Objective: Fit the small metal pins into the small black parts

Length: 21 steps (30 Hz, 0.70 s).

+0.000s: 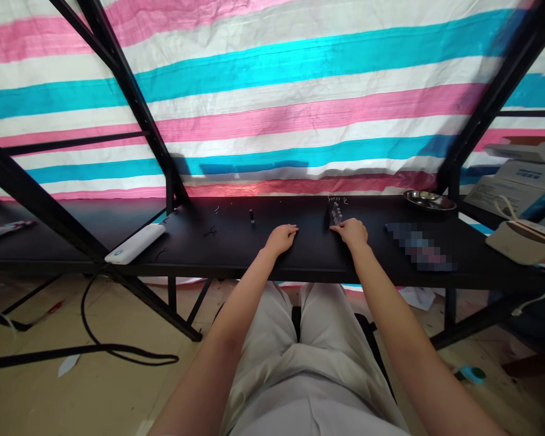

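**Right hand** (349, 232) lying palm down on the black worktop (236, 257), open and holding nothing, its fingertips just beside a small cluster of upright dark and metallic parts (333, 213). The parts are too small to identify. The cluster stands near the far edge of the worktop, closer to the right hand than to the left.

**Left hand** (281, 238) also palm down, open and empty, its fingers directed toward the right hand. The two hands are apart, with a narrow gap between them. Nearest the left hand, toward the far edge, is a short black cylinder (252, 217). Small wire scraps (211, 231) lie farther left.

**Surroundings.** A white power bank (135, 243) lies at an angle toward the left end of the worktop. To the right are a pixelated, unidentifiable object (418, 246), a steel dish (429, 200) at the far edge, and a beige pouch (522, 241) with a pale cord at the near right corner. White boxes (527, 181) stand beyond the pouch. A black steel frame (134, 103) carries the worktop, backed by a pink, blue and white striped tarpaulin (272, 91). A black cable (95, 348) lies on the floor (36, 387) below.
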Motion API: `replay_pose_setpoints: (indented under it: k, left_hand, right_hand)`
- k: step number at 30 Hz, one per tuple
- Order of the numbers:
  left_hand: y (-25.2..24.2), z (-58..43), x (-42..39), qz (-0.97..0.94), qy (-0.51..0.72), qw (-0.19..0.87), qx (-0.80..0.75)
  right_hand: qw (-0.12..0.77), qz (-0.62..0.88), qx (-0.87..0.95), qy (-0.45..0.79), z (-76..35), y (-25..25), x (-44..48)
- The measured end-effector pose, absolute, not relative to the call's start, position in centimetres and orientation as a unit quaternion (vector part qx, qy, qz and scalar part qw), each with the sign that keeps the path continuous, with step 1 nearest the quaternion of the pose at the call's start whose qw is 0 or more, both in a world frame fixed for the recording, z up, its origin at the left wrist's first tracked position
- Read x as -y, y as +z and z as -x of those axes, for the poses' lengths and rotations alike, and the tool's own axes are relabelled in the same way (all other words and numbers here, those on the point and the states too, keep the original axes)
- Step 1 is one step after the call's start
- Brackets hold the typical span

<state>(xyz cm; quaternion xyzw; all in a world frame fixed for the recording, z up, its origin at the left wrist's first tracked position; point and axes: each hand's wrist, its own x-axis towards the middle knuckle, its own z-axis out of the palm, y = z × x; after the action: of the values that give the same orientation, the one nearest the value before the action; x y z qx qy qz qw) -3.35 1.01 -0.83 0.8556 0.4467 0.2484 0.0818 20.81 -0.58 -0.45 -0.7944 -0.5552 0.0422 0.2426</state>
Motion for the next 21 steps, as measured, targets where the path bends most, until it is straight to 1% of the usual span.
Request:
replay_pose_setpoints:
  k: [5, 9, 12, 15, 18, 21]
  left_hand:
    - [-1.0, 3.4, -1.1, -0.856, 0.251, 0.079, -0.446]
    - [-1.1, 3.4, -1.2, -0.856, 0.253, 0.079, -0.443]
    - [-1.0, 3.4, -1.1, -0.856, 0.247, 0.077, -0.447]
    - [-1.0, 3.4, -1.0, -0.857, 0.242, 0.070, -0.449]
    - [-1.1, 3.3, -1.1, -0.861, 0.245, 0.053, -0.442]
    - [-1.2, 3.1, -1.1, -0.868, 0.241, 0.020, -0.434]
  right_hand:
    - [0.249, 0.788, 0.559, 0.058, -21.0, -0.3, 0.9]
    - [0.293, 0.785, 0.541, 0.073, -20.9, 0.2, 1.2]
    - [0.347, 0.781, 0.516, 0.059, -20.7, 0.4, 1.4]
    - [0.422, 0.753, 0.505, 0.010, -20.4, 0.6, 1.6]
    - [0.506, 0.679, 0.527, -0.066, -20.0, 0.6, 1.7]
    - [0.549, 0.584, 0.586, -0.119, -19.3, 0.7, 2.0]
